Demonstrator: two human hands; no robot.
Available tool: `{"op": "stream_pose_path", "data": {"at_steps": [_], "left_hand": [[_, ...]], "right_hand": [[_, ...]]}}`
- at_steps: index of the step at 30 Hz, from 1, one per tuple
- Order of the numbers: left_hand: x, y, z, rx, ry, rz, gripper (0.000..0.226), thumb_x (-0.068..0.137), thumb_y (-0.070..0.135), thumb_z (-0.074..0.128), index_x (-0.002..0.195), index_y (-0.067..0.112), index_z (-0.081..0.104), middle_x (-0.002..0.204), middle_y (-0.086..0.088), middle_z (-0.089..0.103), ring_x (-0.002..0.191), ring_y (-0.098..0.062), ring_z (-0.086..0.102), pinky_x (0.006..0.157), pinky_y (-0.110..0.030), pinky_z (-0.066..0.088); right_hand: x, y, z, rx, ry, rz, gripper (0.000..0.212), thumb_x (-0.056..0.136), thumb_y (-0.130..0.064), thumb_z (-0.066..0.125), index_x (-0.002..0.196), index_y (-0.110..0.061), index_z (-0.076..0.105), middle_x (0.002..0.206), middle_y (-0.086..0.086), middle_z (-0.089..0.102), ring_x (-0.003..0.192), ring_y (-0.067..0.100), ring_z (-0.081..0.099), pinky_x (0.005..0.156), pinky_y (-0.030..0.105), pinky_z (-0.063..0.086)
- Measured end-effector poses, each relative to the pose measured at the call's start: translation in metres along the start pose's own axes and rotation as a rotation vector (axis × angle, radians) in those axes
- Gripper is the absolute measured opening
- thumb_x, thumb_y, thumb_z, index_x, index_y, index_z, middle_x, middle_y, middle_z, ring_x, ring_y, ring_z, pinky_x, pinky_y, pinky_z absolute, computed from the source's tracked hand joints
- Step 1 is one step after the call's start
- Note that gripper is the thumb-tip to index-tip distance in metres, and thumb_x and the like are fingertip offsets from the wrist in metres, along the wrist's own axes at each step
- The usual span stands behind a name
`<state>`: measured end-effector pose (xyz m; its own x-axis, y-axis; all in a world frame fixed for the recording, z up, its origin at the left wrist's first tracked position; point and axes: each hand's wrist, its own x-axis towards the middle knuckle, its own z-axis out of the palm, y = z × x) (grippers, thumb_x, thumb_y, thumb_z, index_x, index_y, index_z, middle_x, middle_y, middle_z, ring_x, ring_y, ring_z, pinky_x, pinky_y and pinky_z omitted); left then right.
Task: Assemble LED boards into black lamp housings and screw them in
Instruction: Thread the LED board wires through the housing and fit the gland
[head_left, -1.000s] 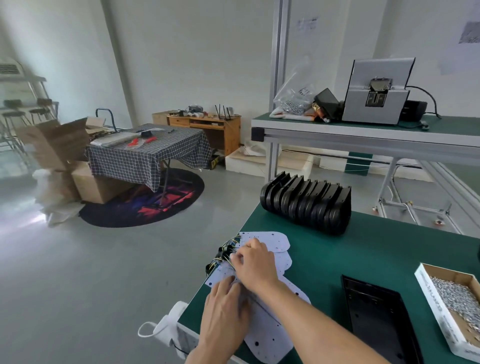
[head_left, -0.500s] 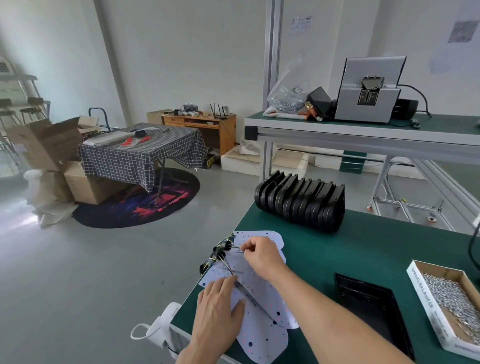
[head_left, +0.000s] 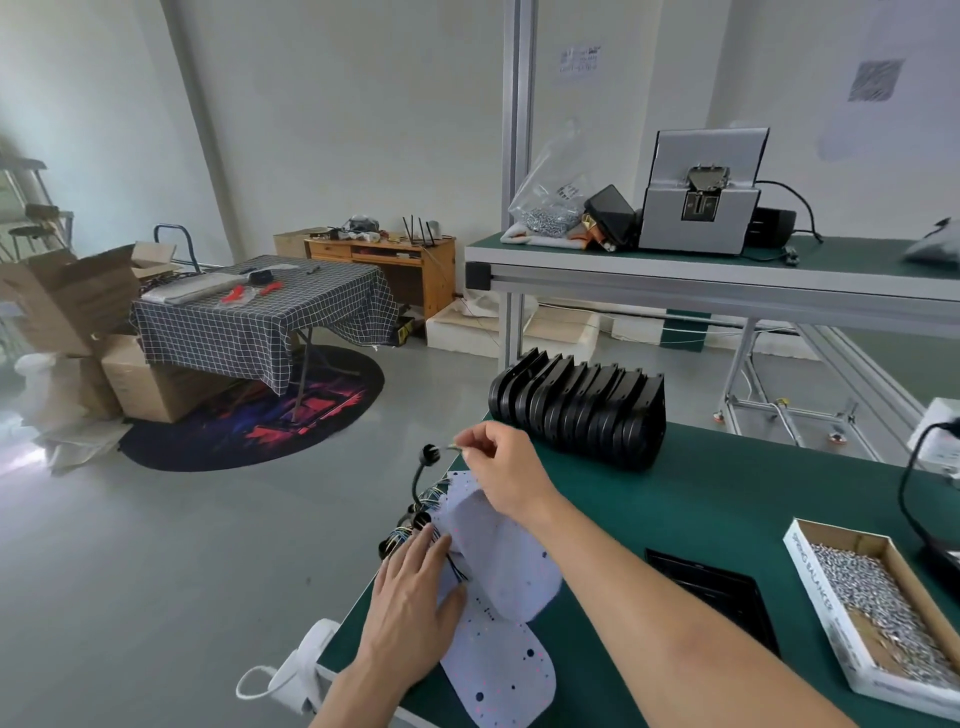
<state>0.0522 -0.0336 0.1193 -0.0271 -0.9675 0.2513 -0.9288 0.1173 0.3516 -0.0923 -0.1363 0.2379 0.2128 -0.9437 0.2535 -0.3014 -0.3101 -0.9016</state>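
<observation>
A pile of white LED boards with coloured wires and black connectors lies at the near left edge of the green bench. My left hand presses flat on the lower boards. My right hand pinches the thin wires of the top board, lifting its wired end; a black cable with a round connector hangs from it. A row of black lamp housings stands upright behind the boards. One more black housing lies flat on the bench, partly behind my right forearm.
A cardboard box of silver screws sits at the right. A black cable runs at the far right. The raised shelf holds a grey machine and a bag of screws. A white bag hangs off the bench corner.
My right hand has risen from the pile, pulling up the top board by its wires. My left hand stays pressed on the lower boards.
</observation>
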Motion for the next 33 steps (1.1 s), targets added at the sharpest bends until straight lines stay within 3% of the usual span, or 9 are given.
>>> {"op": "stream_pose_path", "data": {"at_steps": [4, 6, 8, 10, 13, 17, 21, 29, 33], "left_hand": [[0.005, 0.002, -0.006, -0.093, 0.045, -0.001, 0.062, 0.102, 0.037, 0.057, 0.159, 0.021, 0.038, 0.164, 0.006, 0.037, 0.153, -0.018, 0.032, 0.122, -0.033, 0.026], [0.012, 0.004, -0.013, -0.244, 0.227, -0.096, 0.041, 0.098, 0.023, 0.068, 0.137, 0.013, 0.061, 0.136, -0.003, 0.063, 0.129, -0.028, 0.055, 0.102, -0.038, 0.043], [0.028, 0.004, -0.026, -0.440, 0.420, -0.309, 0.032, 0.093, 0.020, 0.074, 0.121, 0.009, 0.062, 0.105, -0.003, 0.064, 0.103, -0.030, 0.062, 0.081, -0.036, 0.043], [0.052, 0.000, -0.041, -0.551, 0.375, -0.488, 0.043, 0.091, 0.025, 0.075, 0.127, 0.009, 0.056, 0.086, -0.002, 0.062, 0.083, -0.021, 0.061, 0.066, -0.033, 0.040], [0.081, -0.010, -0.052, -0.468, 0.142, -0.478, 0.034, 0.094, 0.023, 0.067, 0.125, 0.012, 0.065, 0.067, 0.001, 0.063, 0.066, -0.009, 0.056, 0.056, -0.023, 0.038], [0.098, -0.028, -0.043, -0.396, 0.014, -0.432, 0.022, 0.099, 0.022, 0.059, 0.105, 0.015, 0.079, 0.075, -0.009, 0.067, 0.074, -0.028, 0.057, 0.064, -0.032, 0.040], [0.105, -0.045, -0.033, -0.377, 0.098, -0.395, 0.034, 0.104, 0.025, 0.058, 0.075, 0.007, 0.061, 0.070, -0.011, 0.060, 0.078, -0.037, 0.060, 0.067, -0.038, 0.043], [0.123, -0.065, -0.019, -0.478, -0.089, -0.481, 0.033, 0.108, 0.037, 0.044, 0.101, 0.007, 0.057, 0.104, -0.015, 0.066, 0.099, -0.037, 0.065, 0.093, -0.045, 0.053], [0.126, -0.072, -0.010, -0.506, -0.077, -0.519, 0.037, 0.109, 0.041, 0.041, 0.098, 0.009, 0.055, 0.103, -0.014, 0.064, 0.097, -0.035, 0.063, 0.087, -0.043, 0.050]], "right_hand": [[0.004, -0.034, -0.009, 0.150, -0.011, -0.077, 0.017, 0.099, 0.000, 0.062, 0.097, -0.014, 0.073, 0.075, -0.007, 0.061, 0.059, -0.004, 0.051, 0.061, 0.012, 0.044], [0.005, -0.048, -0.011, 0.180, -0.051, -0.099, 0.020, 0.099, -0.001, 0.062, 0.094, -0.017, 0.072, 0.072, -0.006, 0.059, 0.058, 0.000, 0.048, 0.060, 0.015, 0.042], [0.005, -0.055, -0.013, 0.184, -0.081, -0.112, 0.020, 0.099, -0.001, 0.061, 0.093, -0.016, 0.073, 0.072, -0.004, 0.060, 0.060, 0.004, 0.048, 0.060, 0.018, 0.042], [0.004, -0.059, -0.015, 0.190, -0.098, -0.106, 0.018, 0.099, 0.000, 0.061, 0.095, -0.013, 0.074, 0.073, -0.002, 0.060, 0.063, 0.010, 0.048, 0.061, 0.022, 0.041], [0.002, -0.060, -0.019, 0.225, -0.118, -0.093, 0.021, 0.100, 0.000, 0.061, 0.093, -0.015, 0.074, 0.077, 0.004, 0.060, 0.070, 0.019, 0.048, 0.067, 0.032, 0.041], [0.001, -0.057, -0.030, 0.314, -0.132, -0.073, 0.026, 0.099, 0.002, 0.062, 0.091, -0.019, 0.075, 0.078, 0.004, 0.063, 0.068, 0.012, 0.052, 0.067, 0.025, 0.044], [-0.001, -0.045, -0.046, 0.321, -0.144, -0.022, 0.026, 0.099, 0.003, 0.063, 0.090, -0.019, 0.075, 0.071, -0.007, 0.064, 0.064, 0.004, 0.055, 0.065, 0.015, 0.046], [-0.012, -0.015, -0.056, 0.351, -0.104, 0.131, 0.024, 0.097, 0.006, 0.064, 0.089, -0.013, 0.075, 0.067, -0.007, 0.066, 0.063, 0.006, 0.056, 0.064, 0.016, 0.048], [-0.014, -0.012, -0.056, 0.356, -0.107, 0.145, 0.021, 0.097, 0.007, 0.065, 0.091, -0.011, 0.075, 0.069, -0.003, 0.065, 0.063, 0.007, 0.056, 0.065, 0.016, 0.048]]}}
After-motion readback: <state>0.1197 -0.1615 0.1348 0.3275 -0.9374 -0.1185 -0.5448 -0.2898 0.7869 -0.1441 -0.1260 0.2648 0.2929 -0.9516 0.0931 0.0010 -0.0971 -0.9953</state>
